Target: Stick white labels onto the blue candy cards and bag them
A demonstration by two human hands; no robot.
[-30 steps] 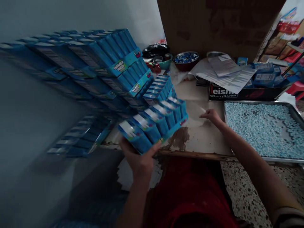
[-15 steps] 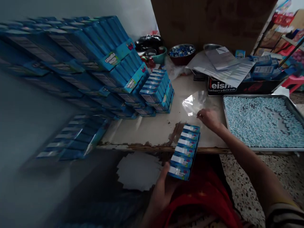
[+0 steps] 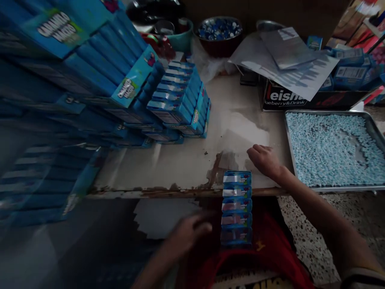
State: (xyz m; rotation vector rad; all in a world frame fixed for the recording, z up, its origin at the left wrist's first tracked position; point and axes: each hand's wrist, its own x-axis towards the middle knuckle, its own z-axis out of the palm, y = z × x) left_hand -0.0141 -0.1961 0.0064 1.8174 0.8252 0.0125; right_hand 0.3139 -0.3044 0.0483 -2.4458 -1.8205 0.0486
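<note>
A row of several small blue boxes [image 3: 237, 205] rests across the front edge of the table, its near end over the red cloth on the person's lap. To the left of that row, my left hand [image 3: 189, 233] is smeared by motion and apart from the boxes. Just right of the row's far end, my right hand [image 3: 264, 160] is closed above the table; a faint sheet of clear plastic [image 3: 228, 160] lies by it, and what its fingers hold is too small to name.
Tall stacks of blue boxes [image 3: 126, 88] stand on the left. On the right lies a metal tray [image 3: 289, 152] of pale blue pieces. Behind are a black carton [image 3: 288, 98] under papers [image 3: 288, 56], a dark red bowl [image 3: 218, 46] and a teal bowl [image 3: 182, 42].
My left hand has let go of the box row and moved left. The row now lies straighter. The clear plastic by my right hand has come down nearer the boxes. The view has shifted closer.
</note>
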